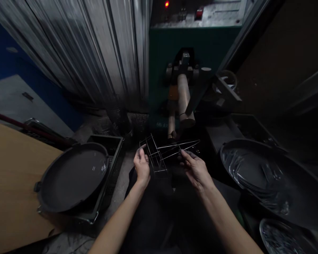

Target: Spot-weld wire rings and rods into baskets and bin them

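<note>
Between my hands is a thin metal wire frame [156, 155], with several crossing rods at its left end and a long narrow loop reaching to the right. My left hand [141, 165] is closed on the left edge of this frame, thumb up. My right hand [196, 167] pinches at the lower wire of the loop, its fingertips together; whether a separate small wire is in them I cannot tell. Just beyond the frame are the two copper-coloured cylinders of a machine, a thick upper electrode [184, 98] and a thinner lower one [171, 123].
A green machine body [159, 63] with a lit red lamp [166, 4] stands ahead. At left, a round black tray [71, 180] rests on a dark crate [118, 144]. At right, a large black tray [302, 183] holds bent wires, with a bowl of small metal pieces [278, 240] below.
</note>
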`<state>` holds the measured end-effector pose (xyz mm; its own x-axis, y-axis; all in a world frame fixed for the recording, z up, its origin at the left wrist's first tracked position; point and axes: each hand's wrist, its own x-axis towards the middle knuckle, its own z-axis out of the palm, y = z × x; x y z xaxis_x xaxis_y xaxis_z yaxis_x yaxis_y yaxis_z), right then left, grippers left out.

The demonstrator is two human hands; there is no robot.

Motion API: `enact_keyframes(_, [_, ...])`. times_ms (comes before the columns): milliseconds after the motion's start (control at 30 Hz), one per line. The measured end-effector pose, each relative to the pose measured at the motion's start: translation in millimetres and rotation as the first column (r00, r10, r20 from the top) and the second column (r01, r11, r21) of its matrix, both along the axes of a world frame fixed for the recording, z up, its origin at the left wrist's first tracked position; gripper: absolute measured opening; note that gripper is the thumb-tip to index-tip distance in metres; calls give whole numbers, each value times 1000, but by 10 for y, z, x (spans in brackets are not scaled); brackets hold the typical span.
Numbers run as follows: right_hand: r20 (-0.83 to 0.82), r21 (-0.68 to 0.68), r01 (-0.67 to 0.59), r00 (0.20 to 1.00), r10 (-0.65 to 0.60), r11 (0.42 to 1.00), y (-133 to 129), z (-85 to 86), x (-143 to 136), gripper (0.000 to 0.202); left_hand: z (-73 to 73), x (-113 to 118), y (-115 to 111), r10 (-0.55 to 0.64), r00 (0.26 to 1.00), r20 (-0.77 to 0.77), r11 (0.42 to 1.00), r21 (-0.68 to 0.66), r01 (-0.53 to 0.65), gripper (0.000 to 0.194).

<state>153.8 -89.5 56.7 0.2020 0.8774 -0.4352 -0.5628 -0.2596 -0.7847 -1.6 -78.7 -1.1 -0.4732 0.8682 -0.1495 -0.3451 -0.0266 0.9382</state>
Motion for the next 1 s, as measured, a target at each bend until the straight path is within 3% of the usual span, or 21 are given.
enact_keyframes(233, [-66,-78,34,997,-39,996,87,63,-30,28,49,17,59,-2,1000,-21,1000,-4,2,49])
enact_keyframes(633, [36,-24,46,998,-45,999,205,7,-31,24,117,10,163,-36,999,-24,999,-36,35,49])
enact_keyframes(1000, [-76,-120,95,992,-105,988,271,87,-85,17,186,-54,208,-65,997,52,997,-26,67,46])
